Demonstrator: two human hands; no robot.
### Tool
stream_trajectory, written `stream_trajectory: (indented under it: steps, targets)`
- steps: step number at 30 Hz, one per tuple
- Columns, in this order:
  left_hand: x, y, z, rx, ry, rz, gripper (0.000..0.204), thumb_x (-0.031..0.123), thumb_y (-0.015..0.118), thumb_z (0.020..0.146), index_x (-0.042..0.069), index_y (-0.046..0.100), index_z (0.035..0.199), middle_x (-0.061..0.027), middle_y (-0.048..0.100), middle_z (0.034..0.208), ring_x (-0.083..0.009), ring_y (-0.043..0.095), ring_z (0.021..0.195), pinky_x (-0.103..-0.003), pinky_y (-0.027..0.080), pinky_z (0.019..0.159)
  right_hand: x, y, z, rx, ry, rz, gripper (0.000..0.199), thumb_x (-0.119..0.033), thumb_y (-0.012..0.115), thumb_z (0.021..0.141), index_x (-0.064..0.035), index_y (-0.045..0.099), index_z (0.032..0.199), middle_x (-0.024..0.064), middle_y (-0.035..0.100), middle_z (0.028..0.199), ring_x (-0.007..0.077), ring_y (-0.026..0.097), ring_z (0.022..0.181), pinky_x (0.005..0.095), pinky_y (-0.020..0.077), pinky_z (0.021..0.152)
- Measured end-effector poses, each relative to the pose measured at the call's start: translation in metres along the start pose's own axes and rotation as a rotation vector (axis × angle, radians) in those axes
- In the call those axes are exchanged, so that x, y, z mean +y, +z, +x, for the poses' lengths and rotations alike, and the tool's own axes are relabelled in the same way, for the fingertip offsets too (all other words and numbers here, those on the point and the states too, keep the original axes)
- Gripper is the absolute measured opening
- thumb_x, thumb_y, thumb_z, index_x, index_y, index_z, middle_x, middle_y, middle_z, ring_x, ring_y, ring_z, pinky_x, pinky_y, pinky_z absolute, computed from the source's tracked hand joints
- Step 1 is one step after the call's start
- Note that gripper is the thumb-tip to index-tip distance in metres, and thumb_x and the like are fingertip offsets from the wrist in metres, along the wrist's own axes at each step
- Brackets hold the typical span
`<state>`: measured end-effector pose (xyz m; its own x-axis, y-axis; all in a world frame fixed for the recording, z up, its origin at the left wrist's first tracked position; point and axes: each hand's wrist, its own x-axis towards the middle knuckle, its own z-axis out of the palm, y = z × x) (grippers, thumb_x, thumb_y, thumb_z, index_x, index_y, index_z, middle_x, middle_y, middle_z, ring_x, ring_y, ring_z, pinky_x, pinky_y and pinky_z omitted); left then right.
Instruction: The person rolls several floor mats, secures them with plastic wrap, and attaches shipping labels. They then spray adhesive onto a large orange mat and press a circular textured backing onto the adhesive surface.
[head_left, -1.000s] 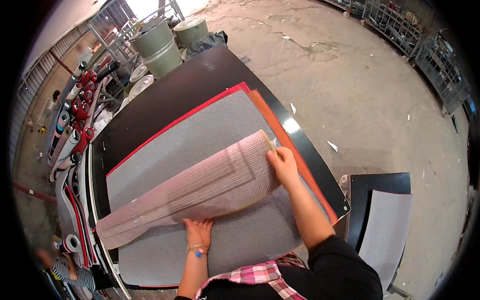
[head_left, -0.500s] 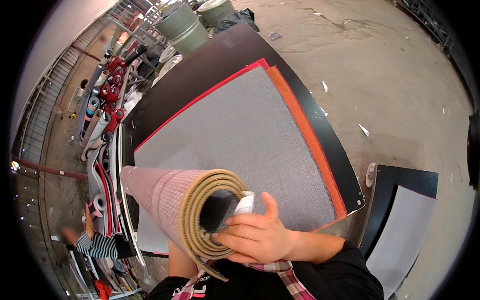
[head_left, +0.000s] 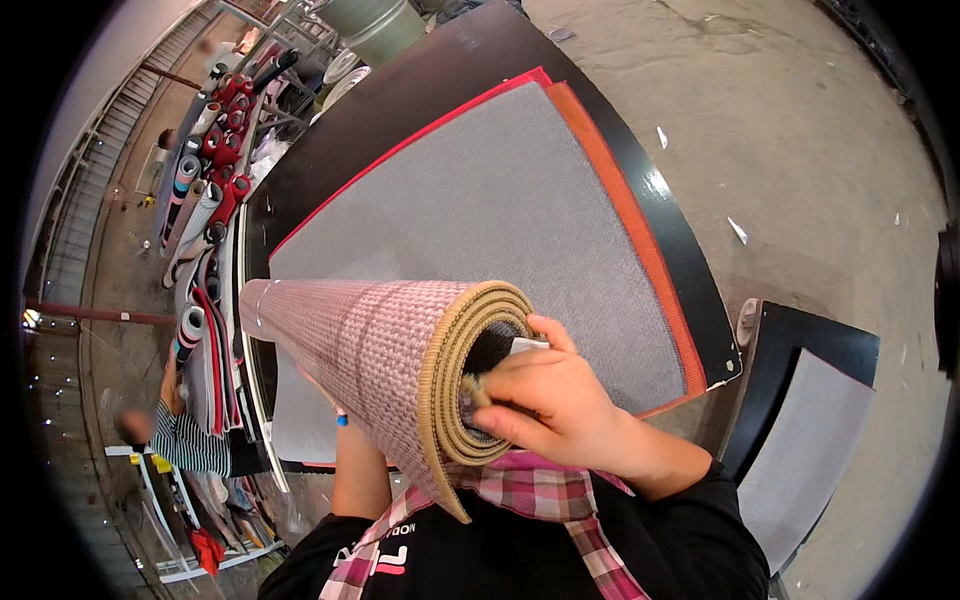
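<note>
A pinkish woven rug, rolled up with its tan bound edge spiralling at the near end, is held in front of me above the table. My right hand is at that open end, thumb and fingers pinching the innermost edge of the roll. Beside those fingers a small white label shows. From below, my left hand holds the roll's side; most of its fingers are hidden by the rug. The outer flap of the rug hangs slightly loose at the bottom.
Under the roll, a grey mat lies over red and orange-edged mats on a black table. A smaller black table holds another grey mat at right. Rolled mats pile up at left, near a person in a striped shirt.
The roll's near end has shifted right and up in view. My right hand's fingers have gone from resting at the rim to pinching the inner edge. The person at left has shifted slightly.
</note>
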<state>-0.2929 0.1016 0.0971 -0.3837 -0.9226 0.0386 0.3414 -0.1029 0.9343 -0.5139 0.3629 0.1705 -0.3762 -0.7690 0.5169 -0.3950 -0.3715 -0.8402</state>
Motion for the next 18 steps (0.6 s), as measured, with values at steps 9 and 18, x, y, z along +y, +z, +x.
stream_trajectory:
  steps: [9,18]
  targets:
    - [-0.0019,-0.0054,0.0024,0.003,0.012,0.027,0.094,0.080,0.034,0.070,0.017,0.027,0.139,-0.0077,0.028,0.142,-0.0321,0.030,0.127,-0.050,0.030,0.102,-0.0045,0.0074,0.0038,0.148,0.125,0.155,0.043,-0.006,0.060,0.079,-0.0026,0.043,0.118,0.0008,0.056,0.059,0.0178,0.057,0.060,0.0422,0.0285,0.098]
    - [-0.0023,-0.0033,0.0039,0.006,0.029,0.043,0.093,0.080,0.034,0.070,0.018,0.027,0.139,-0.0073,0.029,0.141,-0.0318,0.030,0.127,-0.050,0.029,0.102,-0.0009,0.0086,0.0007,0.223,0.119,0.166,0.030,-0.004,0.061,0.077,-0.0069,0.052,0.105,-0.0007,0.057,0.060,0.0172,0.059,0.062,0.0442,0.0277,0.098]
